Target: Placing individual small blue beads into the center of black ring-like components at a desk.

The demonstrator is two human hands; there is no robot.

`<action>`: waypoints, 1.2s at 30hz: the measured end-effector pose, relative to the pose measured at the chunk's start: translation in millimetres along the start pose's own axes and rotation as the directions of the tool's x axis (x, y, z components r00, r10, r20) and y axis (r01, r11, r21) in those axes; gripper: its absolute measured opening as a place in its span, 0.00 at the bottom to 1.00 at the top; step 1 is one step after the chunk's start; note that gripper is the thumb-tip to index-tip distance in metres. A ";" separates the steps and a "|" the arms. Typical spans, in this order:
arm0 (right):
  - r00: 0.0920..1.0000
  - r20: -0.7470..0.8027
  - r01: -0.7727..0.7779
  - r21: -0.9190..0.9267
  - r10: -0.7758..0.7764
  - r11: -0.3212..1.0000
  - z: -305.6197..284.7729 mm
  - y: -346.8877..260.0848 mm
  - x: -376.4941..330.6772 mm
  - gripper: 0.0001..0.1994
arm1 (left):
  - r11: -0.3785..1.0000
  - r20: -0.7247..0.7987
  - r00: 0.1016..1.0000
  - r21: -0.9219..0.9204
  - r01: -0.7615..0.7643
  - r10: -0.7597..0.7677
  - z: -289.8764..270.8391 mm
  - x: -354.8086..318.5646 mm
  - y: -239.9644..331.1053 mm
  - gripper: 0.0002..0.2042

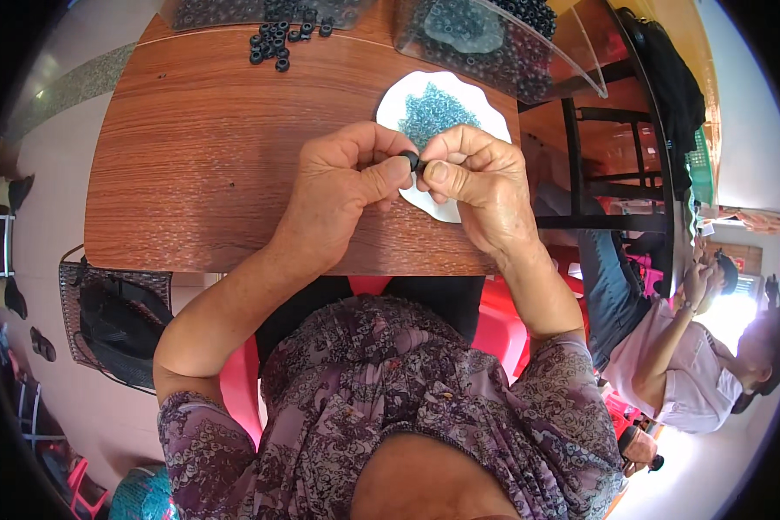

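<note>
Over the front of the wooden table, my left hand (334, 186) pinches a small round black part (410, 159) between thumb and forefinger. Close against it, my right hand (492, 186) is closed in a pinch too; a dark bit shows at its fingertips, and whether it belongs to the same part I cannot tell. Both hands overlap a white plate (392, 97) with a wavy rim. A heap of tiny, shiny blue-grey pieces (438, 113) lies on that plate, too small to name.
Loose black ring-shaped parts (273, 39) lie at the table's far side, by a clear bin (208, 13) of similar parts. Another clear bin (572, 61) stands at the far right, beyond the plate. A person in a light shirt (680, 373) sits to the right.
</note>
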State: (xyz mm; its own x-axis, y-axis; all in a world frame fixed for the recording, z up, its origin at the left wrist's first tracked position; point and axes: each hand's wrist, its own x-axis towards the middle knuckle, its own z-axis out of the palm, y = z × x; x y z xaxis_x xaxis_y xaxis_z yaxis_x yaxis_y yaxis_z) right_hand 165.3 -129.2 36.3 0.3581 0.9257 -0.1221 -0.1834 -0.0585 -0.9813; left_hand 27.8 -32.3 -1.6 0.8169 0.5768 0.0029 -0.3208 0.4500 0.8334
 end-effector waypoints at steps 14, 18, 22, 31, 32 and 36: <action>0.999 -0.008 -0.047 -0.021 0.047 0.999 4.6 1.4 5.2 0.07 | 0.999 -0.006 1.000 -0.036 -0.003 0.002 -8.6 2.1 -5.9 0.06; 0.997 0.076 0.009 0.040 -0.013 0.999 4.2 1.6 9.5 0.13 | 0.985 -0.002 0.997 -0.151 0.082 -0.083 -9.9 0.7 -3.3 0.07; 0.978 0.195 -0.069 -0.006 0.069 0.998 -7.8 4.3 15.6 0.19 | 0.966 0.021 0.989 -0.211 0.147 -0.146 -11.5 1.0 -1.8 0.08; 0.964 0.260 0.097 -0.143 -0.057 0.985 -4.1 4.6 14.8 0.12 | 0.923 0.056 0.969 -0.295 0.246 -0.241 -14.8 1.0 -5.1 0.09; 0.964 0.257 0.105 -0.144 -0.065 0.984 -4.0 3.9 13.2 0.12 | 0.923 0.062 0.967 -0.289 0.255 -0.247 -14.7 1.0 -5.5 0.09; 0.968 0.248 0.081 -0.161 -0.039 0.984 3.2 0.5 10.4 0.07 | 0.958 0.014 0.974 -0.175 0.225 -0.226 -11.5 -4.5 -4.1 0.10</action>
State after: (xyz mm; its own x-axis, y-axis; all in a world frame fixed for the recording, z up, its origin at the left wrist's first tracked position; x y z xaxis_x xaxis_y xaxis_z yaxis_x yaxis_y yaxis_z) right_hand 166.0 -118.4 35.0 0.1266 0.9910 -0.0428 -0.0042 -0.0426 -0.9991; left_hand 19.9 -29.0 -11.4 0.8751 0.4501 -0.1778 -0.2072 0.6805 0.7028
